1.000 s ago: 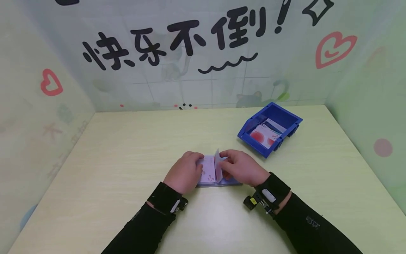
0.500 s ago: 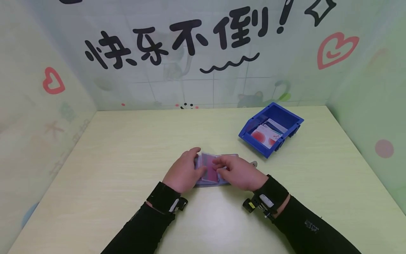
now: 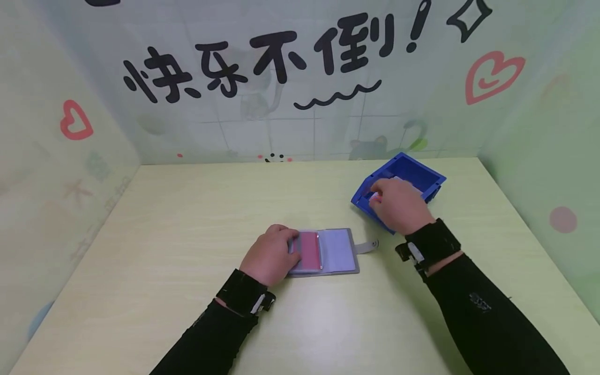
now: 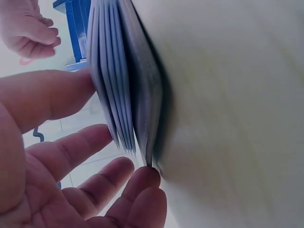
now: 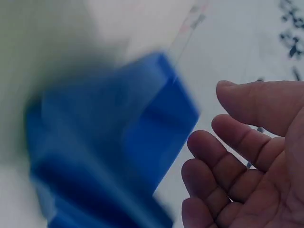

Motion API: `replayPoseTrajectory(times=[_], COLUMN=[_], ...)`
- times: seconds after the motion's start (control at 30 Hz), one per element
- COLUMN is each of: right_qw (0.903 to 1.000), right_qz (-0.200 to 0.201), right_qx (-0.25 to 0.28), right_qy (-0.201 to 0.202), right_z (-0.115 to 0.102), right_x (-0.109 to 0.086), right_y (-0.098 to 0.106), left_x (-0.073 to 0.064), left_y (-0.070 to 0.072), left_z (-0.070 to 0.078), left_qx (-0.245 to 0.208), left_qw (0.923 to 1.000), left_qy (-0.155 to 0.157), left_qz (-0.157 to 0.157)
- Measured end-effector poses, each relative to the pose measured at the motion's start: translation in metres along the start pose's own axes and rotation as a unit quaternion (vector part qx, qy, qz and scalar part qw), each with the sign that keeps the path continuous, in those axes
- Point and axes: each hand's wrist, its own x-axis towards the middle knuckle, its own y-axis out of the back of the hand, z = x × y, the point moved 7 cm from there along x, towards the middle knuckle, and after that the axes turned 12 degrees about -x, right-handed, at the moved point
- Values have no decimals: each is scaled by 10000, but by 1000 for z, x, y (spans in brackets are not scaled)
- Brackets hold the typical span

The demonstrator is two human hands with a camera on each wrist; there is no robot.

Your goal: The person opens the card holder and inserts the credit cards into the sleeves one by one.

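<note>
A small snap-strap card holder (image 3: 339,251) lies opened on the table, its clear sleeves showing a pink card (image 3: 309,251) on the left side. My left hand (image 3: 269,256) holds that left side; in the left wrist view the thumb rests on the stacked sleeves (image 4: 110,76) and fingertips touch the cover's edge. My right hand (image 3: 400,205) is over the blue bin (image 3: 424,174), covering most of the cards inside. In the right wrist view its fingers are loosely bent, with nothing between them, beside the blurred bin.
The holder's grey strap (image 3: 367,247) sticks out to the right, toward the bin. The light wooden table (image 3: 187,219) is bounded by printed curtains at the back and both sides. The bin stands at the back right.
The right hand first turns a sleeve leaf over to the left, then leaves the card holder and moves right and back to the bin. The left hand stays on the holder's left side.
</note>
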Motion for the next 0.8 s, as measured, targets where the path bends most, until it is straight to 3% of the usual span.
replayPoseTrajectory(times=[0.07, 0.2, 0.4, 0.63, 0.8], right_qw=[9983, 9903, 9838, 9780, 9783], right_qz=[-4, -496, -1033, -1116, -1194], right_qx=[-567, -1265, -1430, -1738, -1673], right_qy=[-155, -290, -333, -296, -245], right_z=[17, 35, 39, 40, 42], right_x=[12, 29, 41, 44, 45], right_y=[2, -8, -22, -29, -32], left_x=[0, 0, 1, 0, 0], left_y=[0, 0, -1, -1, 1], left_z=[-1, -3, -6, -4, -3], left_qx=[36, 27, 14, 97, 227], left_qw=[10000, 10000, 10000, 9999, 9997], left_qy=[-11, -25, -44, -112, -132], left_qz=[-6, -38, -40, -43, 23])
